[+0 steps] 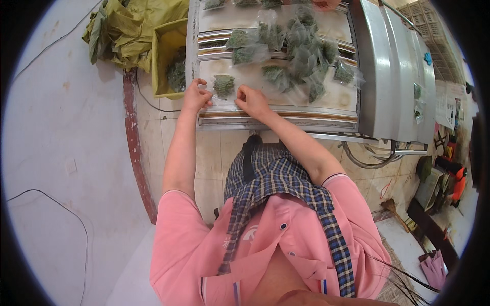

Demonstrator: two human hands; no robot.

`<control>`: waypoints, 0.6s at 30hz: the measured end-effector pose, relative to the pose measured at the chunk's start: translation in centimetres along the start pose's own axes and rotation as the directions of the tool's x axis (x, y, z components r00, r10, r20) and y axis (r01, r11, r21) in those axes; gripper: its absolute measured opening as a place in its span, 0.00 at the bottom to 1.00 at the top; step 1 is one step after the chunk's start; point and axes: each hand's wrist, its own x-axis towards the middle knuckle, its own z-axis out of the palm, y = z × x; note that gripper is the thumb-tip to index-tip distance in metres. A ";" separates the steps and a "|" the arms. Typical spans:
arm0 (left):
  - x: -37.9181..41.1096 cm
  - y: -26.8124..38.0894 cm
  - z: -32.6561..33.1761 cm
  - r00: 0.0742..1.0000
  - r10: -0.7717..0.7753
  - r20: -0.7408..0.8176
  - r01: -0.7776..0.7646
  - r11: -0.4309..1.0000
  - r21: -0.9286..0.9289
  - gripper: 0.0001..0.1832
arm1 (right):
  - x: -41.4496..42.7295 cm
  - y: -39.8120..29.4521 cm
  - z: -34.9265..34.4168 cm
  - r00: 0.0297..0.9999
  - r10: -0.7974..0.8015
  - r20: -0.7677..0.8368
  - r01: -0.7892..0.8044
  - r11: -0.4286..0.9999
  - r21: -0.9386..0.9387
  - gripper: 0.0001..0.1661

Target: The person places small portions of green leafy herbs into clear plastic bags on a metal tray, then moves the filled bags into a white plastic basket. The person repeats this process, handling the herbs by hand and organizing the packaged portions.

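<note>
A clear plastic bag of dried green herb (224, 86) lies flat on the near white bed plate of a steel vacuum packing machine (277, 126), its near end at the brown-striped sealing bar (279, 114). At the bag's left edge, the thumb and a finger of my left hand (197, 96) pinch the film, the other fingers lifted. My right hand (252, 101), fingers curled together, grips the film near the right corner. Further right, more filled bags (277, 76) lie loose and overlap in a heap (306, 49) reaching across the middle bars.
Left of the machine stands a yellow crate (155, 61) holding filled bags, beside a yellow-green cloth (130, 34). A steel lid (383, 76) rises on the right, with small bags (418, 101) on it. Another person's hand (326, 4) shows at the far edge. A cable (157, 109) crosses the floor.
</note>
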 end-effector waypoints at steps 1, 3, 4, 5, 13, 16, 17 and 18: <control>-0.4 -0.1 -0.2 1.000 0.000 -0.006 0.000 0.999 0.037 0.23 | -0.2 -0.3 0.2 1.000 0.008 0.008 -0.008 1.000 0.005 0.09; -1.4 -0.1 -0.6 1.000 0.003 -0.017 -0.001 0.994 0.111 0.22 | -0.5 -0.8 0.7 0.999 -0.016 0.051 0.018 0.998 -0.052 0.09; -1.8 0.0 -0.6 0.999 -0.021 -0.027 0.024 0.993 0.112 0.22 | -0.6 -1.0 0.8 0.997 -0.027 0.071 0.032 0.996 -0.080 0.09; -2.3 0.1 -0.7 0.998 -0.045 -0.036 0.049 0.992 0.114 0.22 | -0.7 -1.0 0.9 0.997 -0.057 0.057 0.062 0.993 -0.105 0.08; -4.3 -1.6 -1.1 0.998 -0.025 -0.061 0.034 0.989 0.142 0.29 | -6.1 -1.8 0.2 0.913 -0.007 0.409 0.331 0.601 -0.728 0.06; -4.7 -1.1 -1.1 0.988 0.143 -0.056 -0.114 0.928 0.354 0.41 | -6.9 0.0 1.3 0.927 -0.038 0.373 0.313 0.626 -0.714 0.06; -5.1 -1.0 -0.7 0.957 0.288 -0.042 -0.239 0.861 0.448 0.45 | -7.0 0.6 1.6 0.935 -0.043 0.352 0.299 0.628 -0.718 0.06; -5.5 -1.1 -0.5 0.906 0.422 -0.017 -0.348 0.769 0.537 0.50 | -6.8 0.3 1.2 0.920 -0.065 0.387 0.338 0.632 -0.697 0.06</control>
